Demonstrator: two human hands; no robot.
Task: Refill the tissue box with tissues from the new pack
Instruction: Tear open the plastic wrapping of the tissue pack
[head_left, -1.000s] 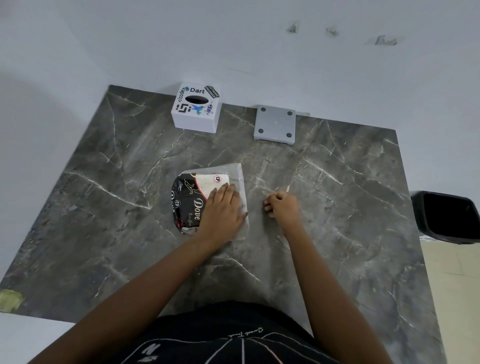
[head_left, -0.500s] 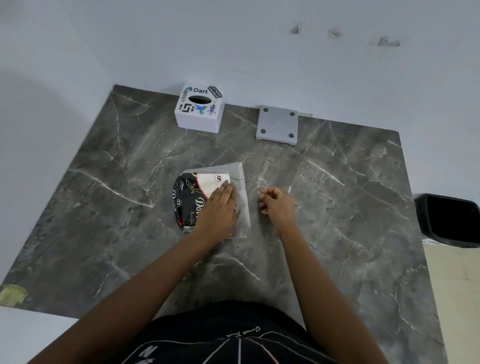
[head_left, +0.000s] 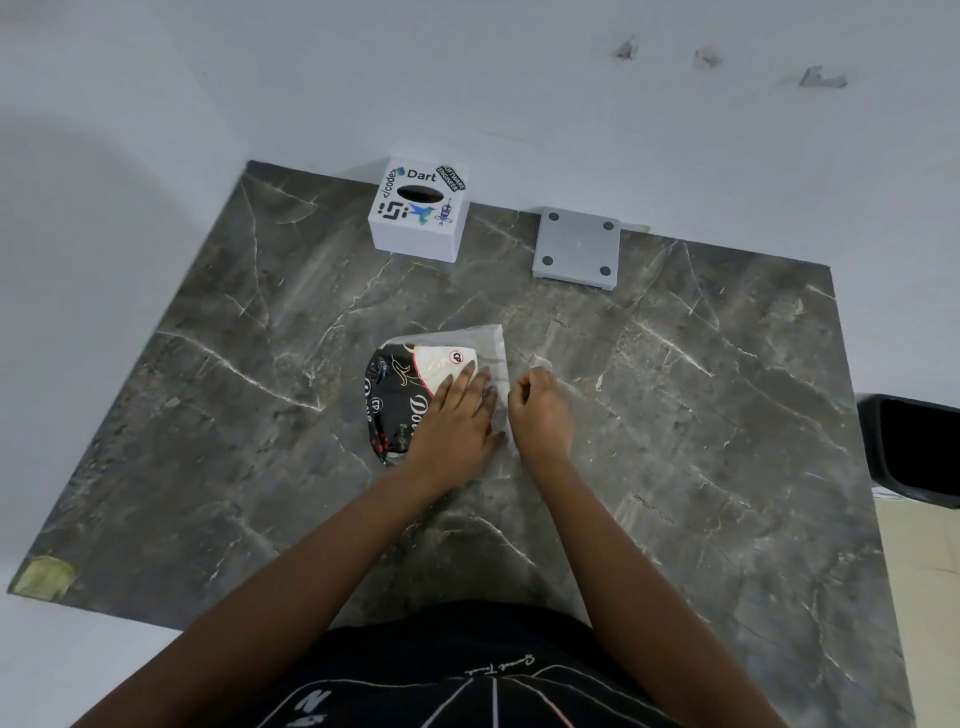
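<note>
The new tissue pack (head_left: 397, 384), black and white in clear plastic wrap, lies at the middle of the dark marble table (head_left: 701, 415). My left hand (head_left: 457, 415) lies flat on its right half and holds it down. My right hand (head_left: 540, 410) is closed at the pack's right edge, its fingertips pinching a bit of the clear wrapper (head_left: 537, 359). The white tissue box (head_left: 418, 213), covered in stickers, stands at the table's far edge by the wall. Its oval top slot looks dark and shows no tissue.
A grey square plate (head_left: 576, 247) with a dark dot at each corner lies right of the tissue box. A black bin (head_left: 914, 449) stands on the floor beyond the table's right edge. A yellowish patch (head_left: 44, 577) marks the near left corner.
My right hand has moved left, from a short way off to the pack's right edge. My left hand stays pressed on the pack.
</note>
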